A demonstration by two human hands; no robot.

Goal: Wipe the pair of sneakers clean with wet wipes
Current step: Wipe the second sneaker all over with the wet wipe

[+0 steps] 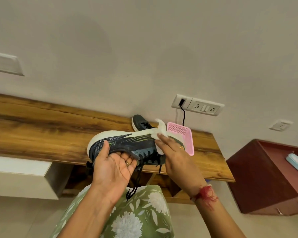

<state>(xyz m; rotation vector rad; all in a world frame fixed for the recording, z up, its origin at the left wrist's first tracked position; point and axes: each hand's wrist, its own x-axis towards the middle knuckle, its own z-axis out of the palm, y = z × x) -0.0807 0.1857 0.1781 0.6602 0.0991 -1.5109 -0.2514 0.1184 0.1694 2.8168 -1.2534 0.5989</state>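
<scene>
A dark blue sneaker (127, 143) with a white sole is held on its side above the wooden shelf, sole facing away, laces hanging down. My left hand (113, 165) grips its heel end, thumb on the side and fingers curled into the opening. My right hand (172, 152) presses a white wet wipe (159, 133) against the toe end and the sole's edge. The second dark sneaker (141, 123) stands on the shelf behind, partly hidden by the held one.
A pink plastic basket (184, 134) sits on the wooden shelf (41, 127) just right of the shoes. A socket panel (198, 106) with a black cable is on the wall above. A dark red cabinet (265, 177) holding a light blue case (297, 163) stands at right.
</scene>
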